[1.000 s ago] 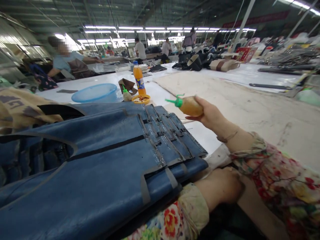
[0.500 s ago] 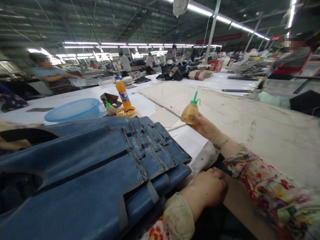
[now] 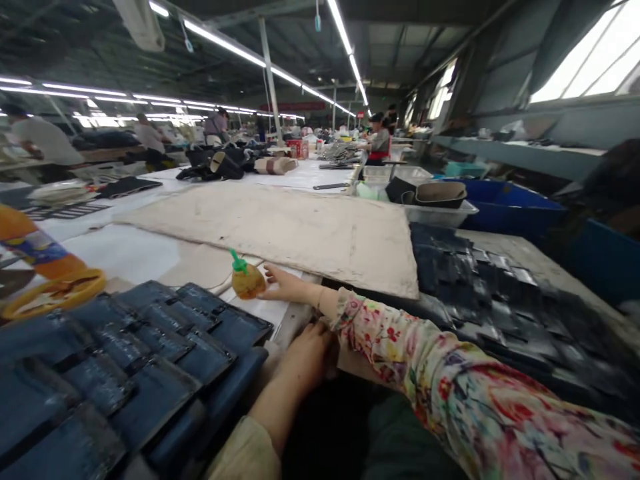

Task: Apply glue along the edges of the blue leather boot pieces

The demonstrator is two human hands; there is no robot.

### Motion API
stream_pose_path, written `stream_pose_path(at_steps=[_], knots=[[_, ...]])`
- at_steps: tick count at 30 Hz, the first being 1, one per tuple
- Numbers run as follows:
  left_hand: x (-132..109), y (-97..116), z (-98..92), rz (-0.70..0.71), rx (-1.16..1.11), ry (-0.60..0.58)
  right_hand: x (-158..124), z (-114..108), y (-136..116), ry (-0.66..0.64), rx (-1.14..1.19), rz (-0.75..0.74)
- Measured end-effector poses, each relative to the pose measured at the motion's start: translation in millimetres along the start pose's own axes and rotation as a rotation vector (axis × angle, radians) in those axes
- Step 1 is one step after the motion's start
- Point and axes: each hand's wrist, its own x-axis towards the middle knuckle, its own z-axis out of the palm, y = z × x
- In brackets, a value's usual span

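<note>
A squat yellowish bottle (image 3: 249, 280) with a green nozzle stands on the white table edge, tilted a little. My right hand (image 3: 286, 285) is just right of it, fingers apart, thumb near or at its side. My left hand (image 3: 313, 350) lies lower, by the table's front edge, beside the right forearm; its fingers are bent down and whatever they touch is hidden. Overlapping blue pieces (image 3: 150, 347) with dark, shiny edges cover the left front.
Beige cloth (image 3: 300, 223) spans the table's middle. An orange bottle (image 3: 37, 243) and a yellow dish (image 3: 55, 293) are at left. Dark stacked pieces (image 3: 500, 293) lie at right, before a blue bin (image 3: 515, 200). People stand in the background.
The view has swung right. The bottle, held up in my right hand before, is now down on the table, and the fingers have opened from it. My left hand remains near the table's front edge.
</note>
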Motion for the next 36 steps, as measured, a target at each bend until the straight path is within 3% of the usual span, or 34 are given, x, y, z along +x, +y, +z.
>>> stream_pose_path(at_steps=[2,5,8,10,14,18,21,27,29,33,36], knots=[[0.5,-0.8,2.6,-0.023,0.013,0.006,-35.0,-10.9,-1.3,-0.018,0.022,0.060],[1.9,-2.9,7.3,-0.013,0.043,0.030,-109.4,-32.0,-0.4,-0.008,0.076,0.084],[3.8,-5.3,11.2,0.010,0.085,-0.004,-203.4,-55.6,-0.2,0.188,-0.111,-0.004],[5.3,-7.1,13.3,0.007,0.117,-0.015,-269.3,-70.1,-0.3,0.281,-0.246,0.017],[8.8,-11.6,17.3,0.039,0.163,0.013,-389.0,-91.0,3.7,0.413,-0.339,0.233],[12.1,-17.3,20.7,0.075,0.214,0.027,-475.7,-92.6,10.2,0.613,-0.289,0.477],[13.7,-20.3,21.9,0.093,0.224,0.039,-512.0,-75.2,13.9,0.633,-0.272,0.572],[10.7,-15.5,18.8,0.109,0.222,0.057,-538.6,-12.7,39.3,0.303,-0.337,0.665],[8.6,-13.5,17.6,0.103,0.217,0.061,-544.1,1.6,53.1,0.249,-0.305,0.675],[6.2,-12.8,17.8,0.086,0.206,0.043,-551.4,6.5,75.9,0.293,-0.261,0.643],[6.2,-11.9,18.5,0.078,0.204,0.039,-551.9,1.7,88.4,0.252,-0.311,0.651]])
